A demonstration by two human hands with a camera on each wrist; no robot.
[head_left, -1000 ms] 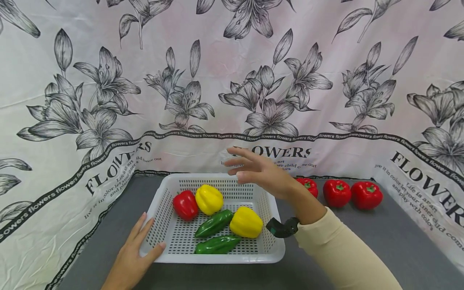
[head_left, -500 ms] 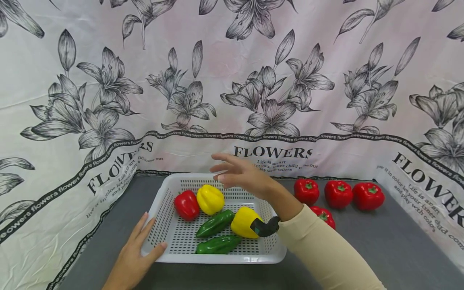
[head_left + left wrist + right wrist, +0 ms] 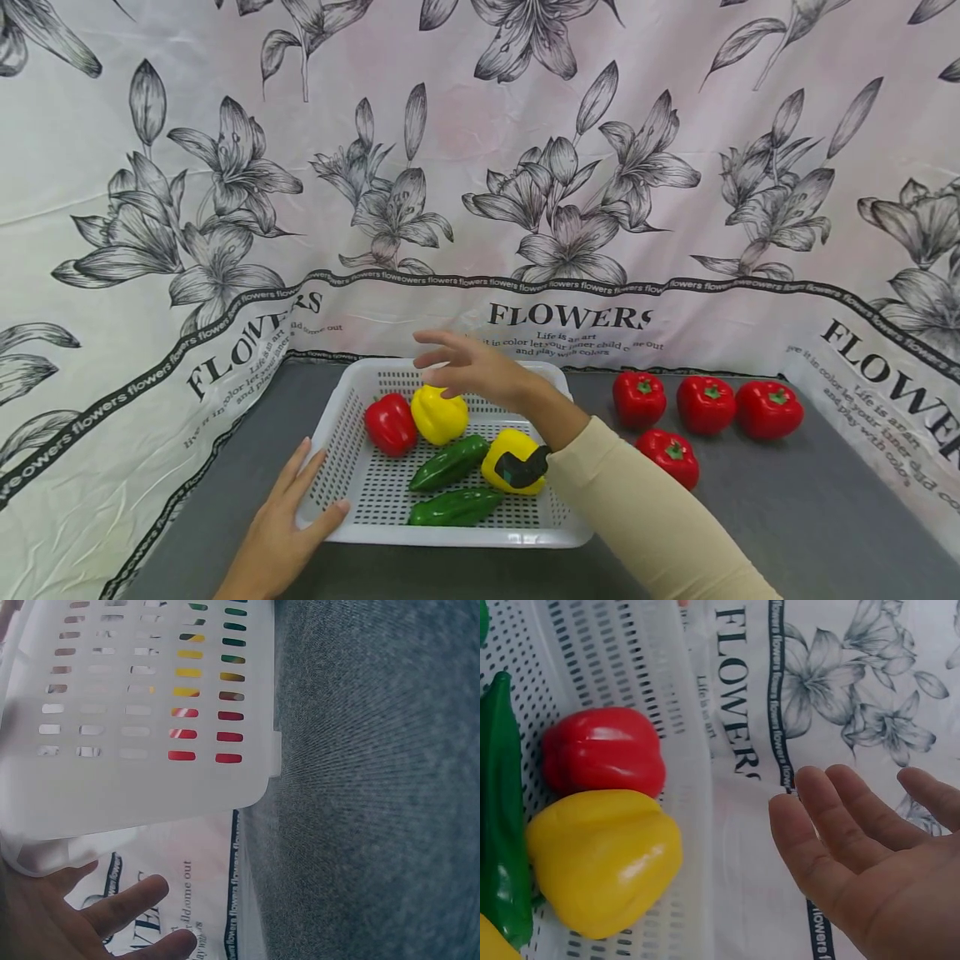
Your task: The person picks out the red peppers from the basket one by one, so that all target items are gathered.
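Note:
A white perforated basket [image 3: 457, 537] holds a red bell pepper [image 3: 391, 425], a yellow bell pepper [image 3: 439, 415] beside it, another yellow bell pepper [image 3: 501, 444] and two green peppers [image 3: 450, 463]. Against the basket's left rim rests my left hand [image 3: 288, 517], its fingers spread and the thumb over the edge. My right hand [image 3: 476, 371] hovers above the back of the basket with loosely bent fingers and nothing in it. In the right wrist view, the right hand [image 3: 877, 855] stands apart from the yellow bell pepper [image 3: 607, 859]. The black wrist camera partly hides the right yellow pepper.
Several red bell peppers [image 3: 705, 404] sit on the grey tabletop [image 3: 810, 517] right of the basket, the nearest one [image 3: 670, 458] close to the right sleeve. A flower-printed cloth [image 3: 465, 167] hangs behind and along both sides.
My right hand has moved left and slightly down over the basket, uncovering the red peppers at the right. The left hand stays at the rim. The view has shifted slightly.

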